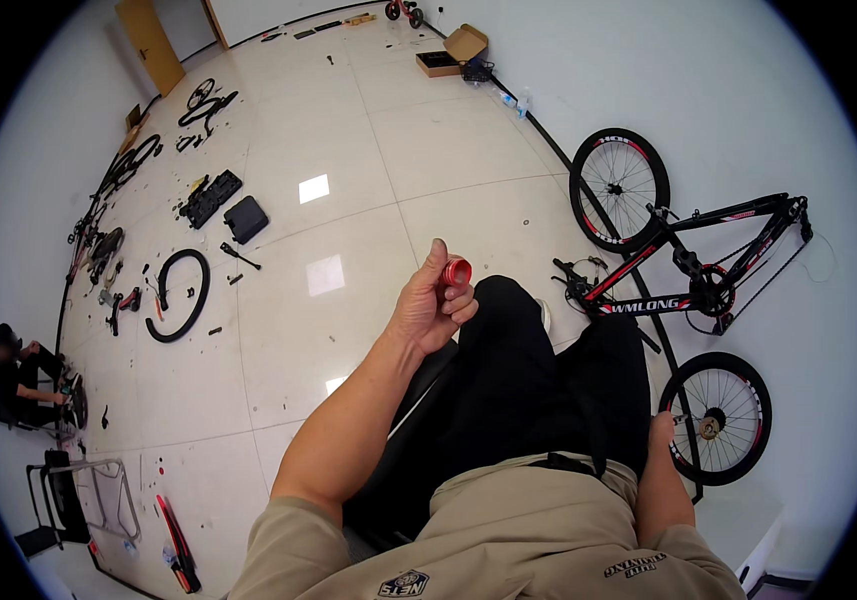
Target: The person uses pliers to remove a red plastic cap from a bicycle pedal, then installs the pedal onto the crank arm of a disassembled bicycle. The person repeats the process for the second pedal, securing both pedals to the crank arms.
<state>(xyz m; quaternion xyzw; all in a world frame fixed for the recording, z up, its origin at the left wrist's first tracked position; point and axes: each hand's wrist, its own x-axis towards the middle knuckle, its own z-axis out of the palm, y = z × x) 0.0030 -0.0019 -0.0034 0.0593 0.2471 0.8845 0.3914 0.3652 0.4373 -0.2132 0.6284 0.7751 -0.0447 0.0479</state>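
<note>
My left hand [426, 305] is raised over my left knee, its fingers closed around a small, hollow red ring-shaped part [458, 271]. The thumb points up beside the ring, and the round opening faces away from the palm. I cannot make out exactly what kind of part it is. Down beside my right thigh is my right hand [661, 428], near a loose bicycle wheel [753, 420]. Its fingers are mostly hidden, so whether it holds anything does not show. To the right lies a black and red bicycle frame [668, 262] with chain and crank attached.
Another bicycle wheel [660, 190] leans by the right wall. On the tiled floor to the left lie a black tyre [206, 290], a dark tool case [246, 219] and scattered bike parts. A seated person [23, 385] handles a wheel at far left. An open cardboard box [438, 65] stands behind.
</note>
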